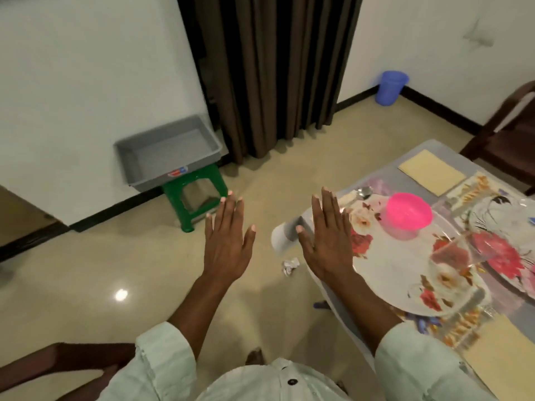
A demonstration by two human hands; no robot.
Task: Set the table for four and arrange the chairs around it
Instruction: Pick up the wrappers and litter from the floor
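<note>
On round floral plate (405,273), pink plastic bowl (406,214)

The table (292,235) carries a patterned cover. At its near-left corner lies a large white plate (405,273) printed with red and orange flowers. A pink bowl (406,214) stands on the plate's far part. A clear glass (451,256) stands on the plate's right side. A spoon (363,192) lies just beyond the plate's far rim. A cream mat (432,172) lies flat near the far edge, another cream mat (500,357) at the near edge. A second floral plate (512,224) sits toward the right. One dark wooden chair (509,131) stands beyond the far corner, a second chair (58,363) well apart from the table's left edge.
</note>
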